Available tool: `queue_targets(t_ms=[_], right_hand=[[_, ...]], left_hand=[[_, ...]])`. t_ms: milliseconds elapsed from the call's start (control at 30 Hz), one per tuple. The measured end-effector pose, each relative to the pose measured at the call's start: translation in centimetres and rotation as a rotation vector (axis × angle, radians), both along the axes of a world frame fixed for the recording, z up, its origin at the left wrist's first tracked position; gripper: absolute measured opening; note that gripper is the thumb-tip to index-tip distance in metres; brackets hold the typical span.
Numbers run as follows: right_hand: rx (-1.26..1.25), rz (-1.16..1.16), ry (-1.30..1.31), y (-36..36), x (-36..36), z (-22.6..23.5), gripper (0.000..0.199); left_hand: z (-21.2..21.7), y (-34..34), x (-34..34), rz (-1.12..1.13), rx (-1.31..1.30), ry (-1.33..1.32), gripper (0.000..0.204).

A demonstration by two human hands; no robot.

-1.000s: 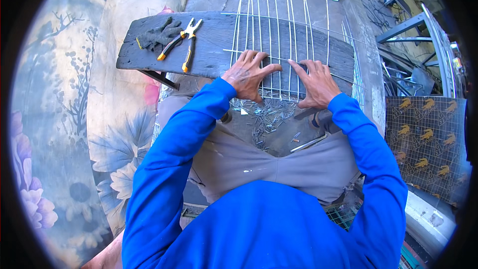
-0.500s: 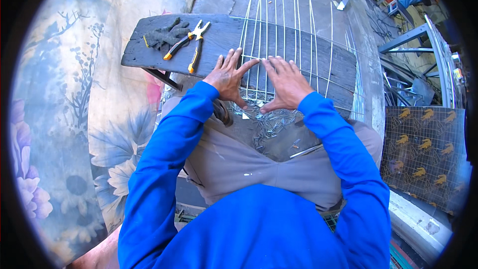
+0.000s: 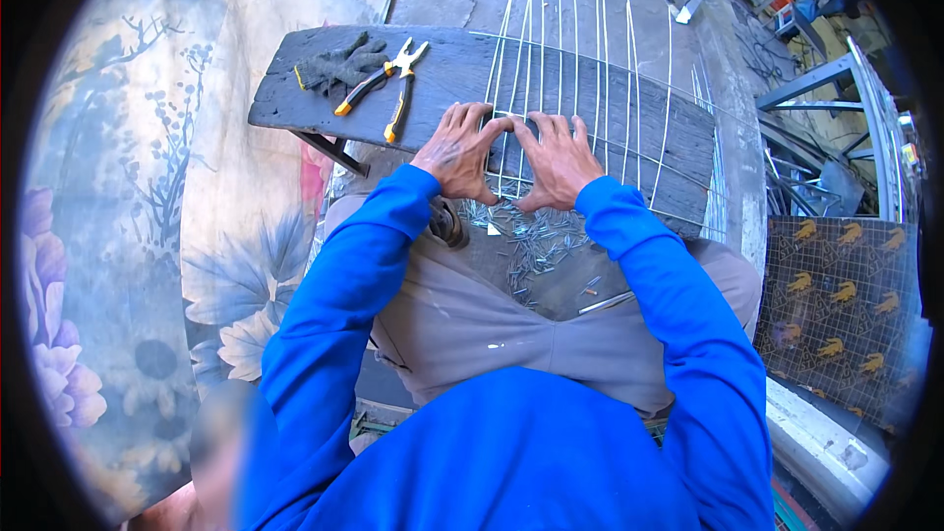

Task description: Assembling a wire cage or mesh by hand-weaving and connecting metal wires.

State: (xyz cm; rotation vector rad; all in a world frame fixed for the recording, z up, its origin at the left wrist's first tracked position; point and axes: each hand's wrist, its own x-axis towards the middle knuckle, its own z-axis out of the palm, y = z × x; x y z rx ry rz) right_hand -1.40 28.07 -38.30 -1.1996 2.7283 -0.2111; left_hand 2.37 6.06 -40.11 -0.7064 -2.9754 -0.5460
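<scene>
A grid of thin pale metal wires (image 3: 600, 69) lies across a dark, worn wooden board (image 3: 442, 59), its long wires reaching past the far edge. My left hand (image 3: 455, 157) bends over the near left part of the grid, fingers curled at a cross wire and thumb at the near edge. Beside it, my right hand (image 3: 560, 162) grips the same part, the two index fingers nearly meeting. Both thumbs rest by the near cross wire; the fingertips are partly hidden. Combination pliers (image 3: 404, 63) with yellow-and-black handles lie with jaws apart, left of the hands, beside a dark work glove (image 3: 339, 67).
Many cut wire bits (image 3: 536, 241) litter the ground below the board. A thin rod (image 3: 607, 302) lies near my right knee. Floral cloth (image 3: 236, 108) hangs or spreads at the left. To the right stand a grey metal frame (image 3: 875, 118) and a dark patterned sheet (image 3: 836, 285).
My fingers have curled in and both thumbs have drawn up to the near edge of the wire grid. The whole view has shifted slightly, the board appearing a little farther right.
</scene>
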Motion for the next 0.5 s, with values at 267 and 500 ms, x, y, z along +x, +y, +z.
queue_targets(t_ms=[267, 500], right_hand=[[-0.081, 0.072, -0.022, 0.35, -0.32, -0.03, 0.111], [-0.059, 0.071, -0.003, 0.29, -0.07, 0.18, 0.109]], left_hand=[[0.17, 0.25, 0.36, 0.013, 0.0, -0.049, 0.106], [0.47, 0.53, 0.37, 0.036, -0.004, -0.109, 0.099]])
